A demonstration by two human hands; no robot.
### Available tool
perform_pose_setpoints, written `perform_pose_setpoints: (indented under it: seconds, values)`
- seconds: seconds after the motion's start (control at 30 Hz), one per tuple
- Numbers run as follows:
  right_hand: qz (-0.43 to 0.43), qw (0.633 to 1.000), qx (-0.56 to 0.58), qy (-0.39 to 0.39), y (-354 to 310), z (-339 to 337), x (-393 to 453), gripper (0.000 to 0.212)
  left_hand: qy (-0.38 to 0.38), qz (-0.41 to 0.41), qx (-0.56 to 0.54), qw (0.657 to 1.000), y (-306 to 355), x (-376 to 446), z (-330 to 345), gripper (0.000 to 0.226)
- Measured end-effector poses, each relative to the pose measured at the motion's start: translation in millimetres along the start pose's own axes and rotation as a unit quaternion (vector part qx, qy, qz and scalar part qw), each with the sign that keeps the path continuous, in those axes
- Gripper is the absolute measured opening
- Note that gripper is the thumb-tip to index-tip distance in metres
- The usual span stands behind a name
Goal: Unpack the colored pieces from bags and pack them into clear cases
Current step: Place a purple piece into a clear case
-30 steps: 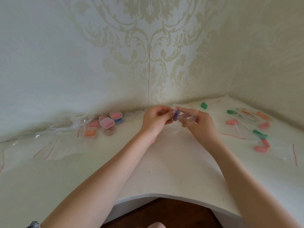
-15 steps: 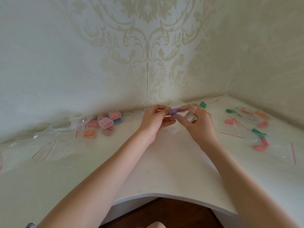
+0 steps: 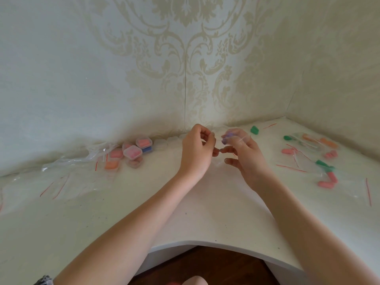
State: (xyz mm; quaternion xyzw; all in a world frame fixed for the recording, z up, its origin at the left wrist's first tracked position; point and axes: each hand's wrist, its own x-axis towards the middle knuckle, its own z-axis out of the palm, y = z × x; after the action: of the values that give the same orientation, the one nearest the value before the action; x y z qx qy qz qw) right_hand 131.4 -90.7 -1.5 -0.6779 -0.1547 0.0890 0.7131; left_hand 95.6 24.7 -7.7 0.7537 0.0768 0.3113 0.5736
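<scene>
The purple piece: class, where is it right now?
In the head view, the purple piece is pinched in the right hand, above the table's back corner.

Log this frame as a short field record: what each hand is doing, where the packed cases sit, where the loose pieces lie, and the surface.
left hand: fingers curled, pinching something clear and thin; what exactly cannot be told
right hand: holds a purple piece inside a small clear bag
filled cases: cluster of clear cases to the left near the wall, holding pink, orange and blue pieces
loose pieces: green, orange and pink pieces on the right, among clear bags
emptied bags: heaped at far left
surface: white corner desk
</scene>
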Motion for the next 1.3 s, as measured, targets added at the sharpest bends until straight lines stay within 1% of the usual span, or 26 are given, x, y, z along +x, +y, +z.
perform_pose_setpoints:
  seconds: [0.07, 0.17, 0.23, 0.33, 0.43, 0.5, 0.53, 0.57, 0.63, 0.67, 0.7, 0.77, 0.8, 0.87, 0.93, 1.03, 1.1, 1.13, 1.17, 1.2, 1.23, 1.27, 1.3]
  values:
    - [0.009, 1.000, 0.013, -0.018, 0.4, -0.1, -0.7, 0.008, 0.014, -0.013, -0.010, 1.000, -2.4, 2.6, -0.9, 0.012]
    - [-0.048, 0.996, -0.068, -0.012, 1.9, -0.9, -1.6, 0.007, 0.039, -0.019, -0.013, 0.999, -5.4, 7.6, -4.8, 0.015]
    - [-0.078, 0.994, -0.078, -0.009, 1.8, -0.1, -2.1, 0.009, 0.049, -0.018, -0.016, 0.999, -5.1, 8.2, -5.0, 0.014]
    - [-0.095, 0.992, -0.080, -0.023, 0.9, 2.0, -4.0, 0.011, 0.079, -0.036, -0.029, 0.996, -5.7, 12.4, -6.9, 0.017]
    - [-0.115, 0.992, -0.048, -0.016, -3.6, -3.0, -4.7, 0.014, 0.168, -0.096, -0.078, 0.978, -13.0, 28.3, -21.3, 0.025]
    - [-0.129, 0.991, -0.042, 0.006, -6.8, -8.2, -2.9, 0.013, 0.204, -0.166, -0.172, 0.949, -16.6, 37.9, -29.4, 0.024]
    - [-0.140, 0.988, -0.066, 0.016, -6.2, -9.1, -2.2, 0.012, 0.196, -0.212, -0.235, 0.928, -15.1, 39.6, -29.0, 0.022]
    - [-0.153, 0.983, -0.098, 0.022, -4.6, -8.5, -2.3, 0.011, 0.173, -0.263, -0.299, 0.901, -9.6, 37.9, -25.9, 0.021]
    - [-0.184, 0.968, -0.167, 0.017, -0.1, -2.8, -4.4, 0.017, 0.093, -0.352, -0.388, 0.847, 4.7, 27.5, -15.4, 0.023]
    - [-0.205, 0.958, -0.201, 0.008, 2.9, 0.0, -5.7, 0.022, 0.053, -0.377, -0.407, 0.830, 8.6, 22.5, -10.6, 0.024]
    - [-0.227, 0.945, -0.236, -0.003, 6.1, 1.5, -6.0, 0.025, 0.022, -0.392, -0.414, 0.821, 10.5, 18.9, -6.7, 0.024]
    - [-0.264, 0.919, -0.292, -0.012, 10.9, 1.0, -3.4, 0.024, -0.023, -0.403, -0.426, 0.810, 11.7, 15.7, -3.7, 0.024]
    - [-0.272, 0.912, -0.308, -0.010, 12.1, 0.6, -2.0, 0.025, -0.033, -0.408, -0.431, 0.804, 11.7, 14.8, -3.9, 0.024]
    - [-0.276, 0.909, -0.313, -0.006, 13.7, 2.0, -0.8, 0.030, -0.033, -0.422, -0.437, 0.793, 11.4, 14.4, -5.9, 0.027]
    - [-0.278, 0.913, -0.297, -0.006, 12.2, 4.1, -1.9, 0.030, -0.026, -0.432, -0.429, 0.793, 11.2, 15.2, -6.6, 0.031]
    - [-0.284, 0.917, -0.281, -0.002, 8.8, 6.0, -5.8, 0.026, -0.018, -0.431, -0.416, 0.801, 15.9, 13.8, -5.0, 0.028]
    - [-0.288, 0.920, -0.266, 0.006, 8.5, 7.4, -8.7, 0.023, 0.000, -0.424, -0.402, 0.812, 16.3, 14.4, -2.8, 0.027]
    - [-0.291, 0.921, -0.259, 0.016, 8.6, 7.5, -9.7, 0.021, 0.014, -0.420, -0.379, 0.824, 16.0, 15.3, -2.0, 0.027]
    - [-0.293, 0.921, -0.254, 0.030, 8.4, 6.8, -9.9, 0.019, 0.031, -0.408, -0.337, 0.848, 14.7, 16.5, -2.2, 0.026]
    - [-0.293, 0.922, -0.249, 0.048, 8.5, 5.1, -9.0, 0.017, 0.041, -0.383, -0.278, 0.880, 12.8, 17.0, -3.3, 0.024]
    - [-0.289, 0.923, -0.247, 0.066, 8.2, 2.6, -7.3, 0.016, 0.048, -0.339, -0.210, 0.916, 11.6, 16.7, -5.7, 0.021]
    - [-0.282, 0.924, -0.248, 0.079, 8.8, -0.1, -4.8, 0.017, 0.054, -0.279, -0.144, 0.948, 9.3, 17.4, -9.2, 0.018]
    - [-0.274, 0.924, -0.252, 0.087, 9.3, -2.3, -2.7, 0.018, 0.067, -0.209, -0.082, 0.972, 8.1, 17.5, -14.8, 0.017]
